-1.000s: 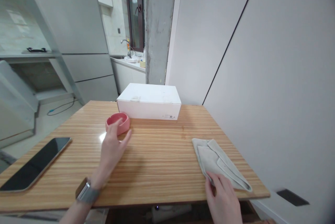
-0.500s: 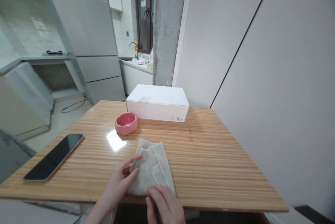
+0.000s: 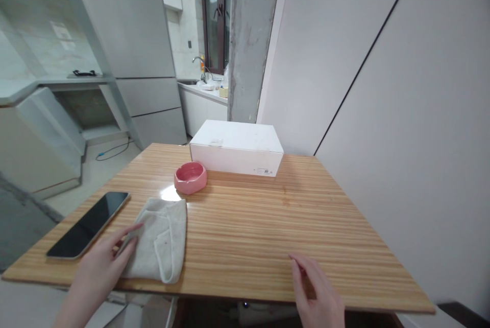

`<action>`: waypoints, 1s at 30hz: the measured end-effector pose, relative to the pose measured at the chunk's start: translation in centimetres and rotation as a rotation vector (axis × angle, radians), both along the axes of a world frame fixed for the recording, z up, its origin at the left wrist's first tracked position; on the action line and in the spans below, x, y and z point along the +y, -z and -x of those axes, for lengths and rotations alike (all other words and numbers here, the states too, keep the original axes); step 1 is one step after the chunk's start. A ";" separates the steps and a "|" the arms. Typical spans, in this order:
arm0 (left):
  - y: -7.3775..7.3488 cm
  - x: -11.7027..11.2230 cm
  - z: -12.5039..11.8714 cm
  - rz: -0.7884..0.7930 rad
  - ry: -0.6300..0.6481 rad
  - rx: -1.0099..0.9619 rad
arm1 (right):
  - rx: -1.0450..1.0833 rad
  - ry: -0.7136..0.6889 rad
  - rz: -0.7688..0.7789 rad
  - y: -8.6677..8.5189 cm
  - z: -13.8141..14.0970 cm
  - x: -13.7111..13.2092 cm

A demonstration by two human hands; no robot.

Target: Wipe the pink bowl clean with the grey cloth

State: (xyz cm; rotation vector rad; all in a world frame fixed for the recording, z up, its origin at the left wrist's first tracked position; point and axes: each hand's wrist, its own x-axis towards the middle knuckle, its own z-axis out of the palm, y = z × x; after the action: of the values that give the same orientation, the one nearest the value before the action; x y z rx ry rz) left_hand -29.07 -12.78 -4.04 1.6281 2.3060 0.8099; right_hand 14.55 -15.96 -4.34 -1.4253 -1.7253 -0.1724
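A folded grey cloth [image 3: 161, 238] lies on the wooden table [image 3: 248, 226] near its front left. My left hand [image 3: 101, 266] rests on the cloth's left edge with fingers stretched out flat. My right hand [image 3: 316, 292] lies at the table's front edge on the right, fingers extended, holding nothing. A pink round dish [image 3: 190, 177] stands beyond the cloth. A dark phone [image 3: 90, 223] lies left of the cloth.
A white box [image 3: 237, 148] sits at the table's far edge, behind the dish. A white wall runs along the right side. A fridge [image 3: 130, 52] and kitchen counter stand beyond the table on the left.
The cloth has moved from the table's front middle to the front left with my left hand. My right hand has left the cloth and gone right.
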 end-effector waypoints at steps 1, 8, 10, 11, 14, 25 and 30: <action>0.1 0.0 -0.2 -0.035 0.026 0.071 | -0.004 0.015 -0.013 -0.1 -0.3 0.0; -2.1 -1.3 -8.6 -0.540 0.128 0.324 | -0.025 0.021 -0.004 -1.0 0.1 0.8; -2.6 -1.3 -12.4 -0.548 0.320 0.226 | -0.041 -0.003 0.020 -1.3 1.2 1.3; -2.7 -1.1 -14.2 -0.502 0.407 0.194 | -0.058 -0.015 0.044 -1.4 1.9 1.6; -2.2 0.0 -18.3 -0.306 0.562 0.211 | -0.145 -0.017 0.147 -1.4 4.0 2.5; -0.6 0.9 -20.4 -0.122 0.589 0.321 | -0.317 -0.037 0.330 -0.2 5.7 3.2; -0.7 0.8 -20.4 -0.101 0.582 0.316 | -0.283 -0.055 0.357 -0.5 5.7 3.2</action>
State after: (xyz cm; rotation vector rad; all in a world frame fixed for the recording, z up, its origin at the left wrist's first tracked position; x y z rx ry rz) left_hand -8.65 -12.00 -3.34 2.4456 1.8001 0.5663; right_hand 8.87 -12.79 -3.81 -1.6693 -2.1045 -0.0366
